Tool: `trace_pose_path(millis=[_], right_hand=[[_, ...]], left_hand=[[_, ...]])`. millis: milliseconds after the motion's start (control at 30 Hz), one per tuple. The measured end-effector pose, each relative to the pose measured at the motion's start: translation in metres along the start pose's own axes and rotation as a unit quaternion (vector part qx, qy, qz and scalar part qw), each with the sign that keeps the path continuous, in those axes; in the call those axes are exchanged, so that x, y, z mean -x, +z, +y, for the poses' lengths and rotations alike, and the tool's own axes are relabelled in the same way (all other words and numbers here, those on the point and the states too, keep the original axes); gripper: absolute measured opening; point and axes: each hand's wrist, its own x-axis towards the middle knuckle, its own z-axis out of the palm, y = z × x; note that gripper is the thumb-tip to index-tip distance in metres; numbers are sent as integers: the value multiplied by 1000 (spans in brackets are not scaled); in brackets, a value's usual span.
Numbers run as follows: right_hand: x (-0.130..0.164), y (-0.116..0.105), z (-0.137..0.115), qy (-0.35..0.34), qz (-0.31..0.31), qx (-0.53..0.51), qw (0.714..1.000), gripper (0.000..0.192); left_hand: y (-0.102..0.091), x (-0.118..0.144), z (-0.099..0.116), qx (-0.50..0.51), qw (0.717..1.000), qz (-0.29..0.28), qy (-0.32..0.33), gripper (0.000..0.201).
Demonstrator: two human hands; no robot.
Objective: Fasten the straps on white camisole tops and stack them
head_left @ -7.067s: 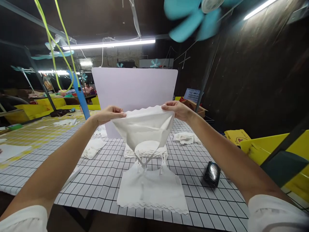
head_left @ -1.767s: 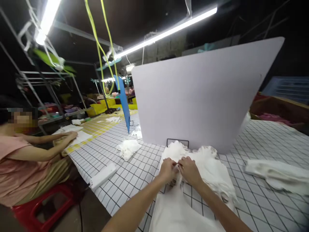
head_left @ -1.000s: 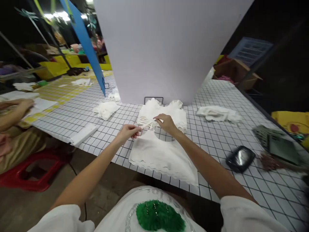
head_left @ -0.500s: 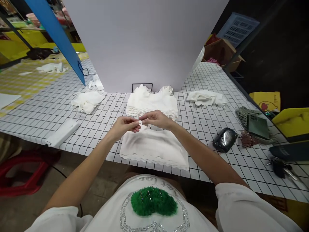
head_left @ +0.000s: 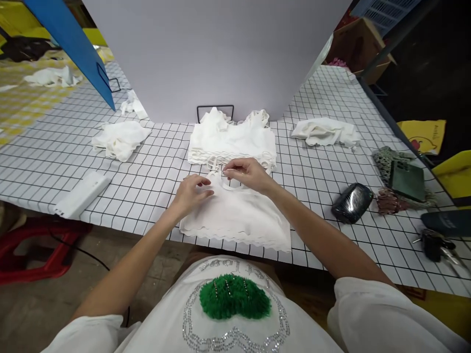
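Observation:
A white camisole top [head_left: 239, 215] lies flat on the table in front of me, its scalloped hem toward my body and its thin straps pointing away. My left hand [head_left: 191, 195] is over its upper left part, thumb and fingers apart, with nothing visible between them. At the neckline, my right hand [head_left: 250, 175] has its fingertips pinched on the left strap. Just beyond is a neat stack of white camisole tops [head_left: 231, 139], straps at the far end.
A large grey-white board [head_left: 221, 59] stands behind the stack. Crumpled white garments [head_left: 121, 139] lie left, another white garment [head_left: 326, 132] right. A white power strip [head_left: 83, 195] sits near the left edge. At right are a black wrapped bundle [head_left: 352, 202], a phone [head_left: 406, 180] and keys [head_left: 437, 246].
Both hands were together above the camisole, fingertips meeting at a small white piece. They have come apart and lower; the left has opened, the right is at the strap. The view has tilted down.

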Motion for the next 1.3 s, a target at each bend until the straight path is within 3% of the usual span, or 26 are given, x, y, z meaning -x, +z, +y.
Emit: trace_pose_path(millis=[167, 467, 700, 1067, 1300], right_hand=[[0, -2, 12, -29, -19, 126, 991, 11], [-5, 8, 29, -42, -82, 201, 975, 12], [-6, 11, 31, -65, -172, 322, 929, 17], [-10, 9, 20, -44, -268, 314, 910, 20], [-11, 12, 24, -48, -235, 268, 933, 18]], left_hand=[[11, -1, -13, -128, 991, -32, -19, 22], [12, -10, -7, -116, 989, -76, -42, 17], [18, -3, -11, -49, 997, -52, -13, 4], [20, 1, -17, -32, 998, -30, 37, 4], [21, 3, -20, -21, 998, -21, 50, 7]])
